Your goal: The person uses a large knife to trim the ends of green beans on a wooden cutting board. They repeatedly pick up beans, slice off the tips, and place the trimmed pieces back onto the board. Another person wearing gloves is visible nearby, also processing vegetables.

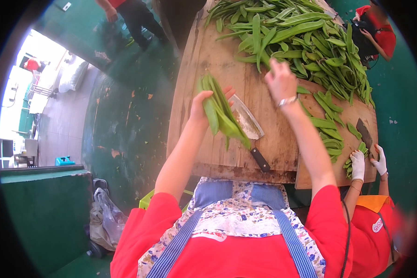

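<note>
My left hand [203, 106] is closed around a bunch of flat green bean pods [224, 113], held above the left part of the wooden table [201, 153]. Below the bunch lies a cleaver [246, 120], its wide blade wet or smeared, its black handle towards me. My right hand [281, 81] is at the near edge of a big pile of flat green beans [299, 38], fingers at some pods; blur hides whether it grips any.
To the right, a co-worker's white-gloved hands [358, 166] are at cut beans and a second knife [364, 132] on a wooden board [351, 139]. Loose beans [330, 132] lie between us. Other people stand beyond the table. A green ledge [45, 177] is at left.
</note>
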### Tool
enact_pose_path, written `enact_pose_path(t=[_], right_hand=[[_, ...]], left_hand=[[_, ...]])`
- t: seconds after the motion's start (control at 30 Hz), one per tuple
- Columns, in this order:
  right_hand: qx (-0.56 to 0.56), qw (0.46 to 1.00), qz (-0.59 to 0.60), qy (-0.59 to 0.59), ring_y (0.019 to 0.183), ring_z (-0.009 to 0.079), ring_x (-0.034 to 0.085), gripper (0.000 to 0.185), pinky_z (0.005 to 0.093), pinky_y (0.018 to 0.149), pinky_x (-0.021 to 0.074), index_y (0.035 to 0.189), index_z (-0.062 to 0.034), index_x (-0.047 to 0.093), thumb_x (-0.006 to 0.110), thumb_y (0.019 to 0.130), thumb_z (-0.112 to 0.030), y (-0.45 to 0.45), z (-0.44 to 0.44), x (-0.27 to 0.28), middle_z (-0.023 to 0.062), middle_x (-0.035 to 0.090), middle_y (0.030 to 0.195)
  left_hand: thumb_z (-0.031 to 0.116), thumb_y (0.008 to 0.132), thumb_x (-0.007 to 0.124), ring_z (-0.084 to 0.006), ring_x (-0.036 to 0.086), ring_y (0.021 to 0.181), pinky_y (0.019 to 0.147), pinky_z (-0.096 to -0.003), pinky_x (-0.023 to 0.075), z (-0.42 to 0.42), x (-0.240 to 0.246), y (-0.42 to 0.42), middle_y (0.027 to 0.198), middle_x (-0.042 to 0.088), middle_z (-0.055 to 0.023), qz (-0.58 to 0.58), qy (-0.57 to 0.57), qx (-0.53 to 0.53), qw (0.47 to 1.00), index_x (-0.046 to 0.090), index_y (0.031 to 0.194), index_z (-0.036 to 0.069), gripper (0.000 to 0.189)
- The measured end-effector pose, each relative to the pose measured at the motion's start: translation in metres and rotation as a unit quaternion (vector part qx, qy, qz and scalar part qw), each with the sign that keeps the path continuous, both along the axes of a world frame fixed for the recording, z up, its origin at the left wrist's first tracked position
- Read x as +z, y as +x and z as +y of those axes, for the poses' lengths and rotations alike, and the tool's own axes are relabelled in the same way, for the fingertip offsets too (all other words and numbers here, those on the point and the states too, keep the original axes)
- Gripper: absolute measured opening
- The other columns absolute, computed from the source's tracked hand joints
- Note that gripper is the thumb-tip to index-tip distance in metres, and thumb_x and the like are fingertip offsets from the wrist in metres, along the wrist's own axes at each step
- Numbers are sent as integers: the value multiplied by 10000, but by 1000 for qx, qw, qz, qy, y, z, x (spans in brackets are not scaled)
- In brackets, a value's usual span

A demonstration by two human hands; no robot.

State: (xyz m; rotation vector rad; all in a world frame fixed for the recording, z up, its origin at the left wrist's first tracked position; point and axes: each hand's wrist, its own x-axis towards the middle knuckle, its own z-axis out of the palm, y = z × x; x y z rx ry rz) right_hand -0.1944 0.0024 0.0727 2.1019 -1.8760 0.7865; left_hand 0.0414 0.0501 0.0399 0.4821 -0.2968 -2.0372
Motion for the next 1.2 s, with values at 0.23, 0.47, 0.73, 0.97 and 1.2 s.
enact_pose_path(t=[0.23,0.47,0.73,0.97,1.2], right_hand=[[100,991,89,-8,656,208,592,391,296,532,497,1094,-172,565,561,718,-66,40,106,-36,82,573,899],[312,945,-39,89,716,231,593,350,328,591,503,1123,-138,533,574,778,-178,11,81,-6,77,544,993],[48,969,-192,148,767,316,597,336,395,655,489,1040,-38,515,596,776,-229,-20,-58,-35,143,609,838],[-203,911,-276,231,913,364,587,370,444,733,476,977,-16,516,604,773,-312,27,-131,-56,215,613,946],[22,924,-377,58,682,323,580,297,392,635,443,834,2,530,605,749,-272,10,-80,-88,166,621,795]], left_hand=[[210,752,484,-354,474,1092,937,-479,372,12,-11,-15,1135,510,-188,-37,50,69,996,449,1166,-7,469],[222,737,515,-316,516,1024,933,-408,388,9,-41,3,1120,530,-204,-38,5,82,996,453,1169,-50,515],[281,701,525,-259,541,886,798,-375,456,14,-38,8,950,556,-137,-104,35,62,992,487,1081,-5,477],[263,680,526,-248,540,890,798,-360,455,28,-41,2,969,546,-140,-77,49,38,995,468,1111,26,495],[273,657,538,-269,544,941,785,-405,470,38,-29,20,981,553,-139,-88,88,27,992,480,1097,29,507]])
